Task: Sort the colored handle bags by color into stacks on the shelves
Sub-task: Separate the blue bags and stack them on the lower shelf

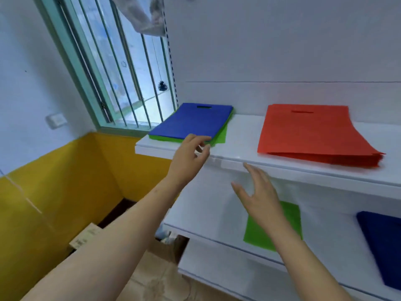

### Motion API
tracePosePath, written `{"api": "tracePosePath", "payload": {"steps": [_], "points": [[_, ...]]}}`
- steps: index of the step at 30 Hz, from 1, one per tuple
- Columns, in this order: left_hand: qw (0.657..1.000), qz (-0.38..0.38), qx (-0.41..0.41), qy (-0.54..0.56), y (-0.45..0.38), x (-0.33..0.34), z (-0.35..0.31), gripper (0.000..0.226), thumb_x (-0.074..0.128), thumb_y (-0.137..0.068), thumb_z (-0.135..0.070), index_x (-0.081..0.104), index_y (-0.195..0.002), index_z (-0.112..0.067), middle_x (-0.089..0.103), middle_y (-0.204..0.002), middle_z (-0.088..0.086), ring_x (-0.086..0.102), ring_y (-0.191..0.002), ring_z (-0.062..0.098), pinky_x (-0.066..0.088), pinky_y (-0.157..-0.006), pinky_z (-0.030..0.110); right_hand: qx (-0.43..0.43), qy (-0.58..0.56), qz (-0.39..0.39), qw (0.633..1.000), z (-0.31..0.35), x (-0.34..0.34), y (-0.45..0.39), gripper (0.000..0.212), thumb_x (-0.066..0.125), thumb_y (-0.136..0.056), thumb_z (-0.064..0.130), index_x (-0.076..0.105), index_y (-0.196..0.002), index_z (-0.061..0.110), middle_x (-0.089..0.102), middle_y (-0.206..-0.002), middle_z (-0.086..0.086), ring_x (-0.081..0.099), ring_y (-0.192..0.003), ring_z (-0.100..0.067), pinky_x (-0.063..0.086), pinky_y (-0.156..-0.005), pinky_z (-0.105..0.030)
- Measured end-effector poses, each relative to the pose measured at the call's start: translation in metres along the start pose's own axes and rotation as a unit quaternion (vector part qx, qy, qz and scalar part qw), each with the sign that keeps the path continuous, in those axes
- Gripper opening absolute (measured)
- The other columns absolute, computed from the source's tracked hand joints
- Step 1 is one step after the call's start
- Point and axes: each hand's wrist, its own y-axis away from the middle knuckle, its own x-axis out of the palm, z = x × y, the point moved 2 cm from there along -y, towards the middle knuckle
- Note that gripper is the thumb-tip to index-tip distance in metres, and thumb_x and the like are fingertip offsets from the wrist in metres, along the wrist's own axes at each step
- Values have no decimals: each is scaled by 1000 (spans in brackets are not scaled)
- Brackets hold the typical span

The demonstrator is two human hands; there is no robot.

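On the upper shelf (pixel 238 146) lies a mixed pile: a blue handle bag (pixel 191 122) on top of green bags (pixel 220 137). To its right sits a stack of red-orange bags (pixel 308 133). My left hand (pixel 191 155) reaches to the near edge of the blue-and-green pile with loosely bent fingers and holds nothing. My right hand (pixel 258 196) hovers with spread fingers below the upper shelf's front edge, empty. On the lower shelf (pixel 206 213) lie a green bag (pixel 288 227), partly behind my right hand, and a dark blue bag (pixel 384 242) at the far right.
A barred window (pixel 121 79) and a yellow-and-white wall (pixel 54 203) stand to the left of the shelves. A cardboard box (pixel 160 253) sits on the floor below. A white plastic bag (pixel 147 20) hangs at the top by the shelf upright.
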Motion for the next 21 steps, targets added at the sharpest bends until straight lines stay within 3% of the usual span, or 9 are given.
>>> {"api": "tracePosePath", "payload": {"steps": [4,10,16,19,21], "points": [[999,-17,-1,-27,-54,-27,37,31,53,-97,-35,61,-126,-25,52,-105,-6,54,-96,5,48,-84,25,-40,3,-7,999,25,22,-57,60,59,-91,43,42,-144,21,42,-146,5,35,-135,-7,19,-106,-12],[997,-11,-27,-68,-146,-30,112,36,53,-98,-36,57,-131,-24,51,-121,-4,52,-114,12,44,-98,31,-59,22,0,998,30,51,-166,66,52,-91,55,34,-148,25,35,-152,6,30,-140,-10,27,-116,-30],[973,107,-74,-188,-242,-19,174,49,53,-97,-26,44,-144,-16,42,-145,9,39,-134,27,35,-110,40,7,186,156,970,32,83,-247,94,45,-82,75,7,-155,29,6,-163,3,7,-149,-21,14,-119,-49],[966,148,-81,-198,-274,-8,193,56,50,-96,-21,35,-150,-15,35,-153,9,32,-140,28,31,-114,44,30,236,207,949,23,96,-256,97,42,-80,79,9,-155,29,2,-163,8,-2,-150,-19,8,-119,-54],[952,185,-95,-223,-286,2,206,64,51,-98,-29,24,-154,-18,26,-159,6,25,-145,29,27,-116,49,32,242,210,947,17,99,-255,95,39,-80,81,11,-155,29,1,-162,12,-6,-149,-16,7,-119,-54]]}}
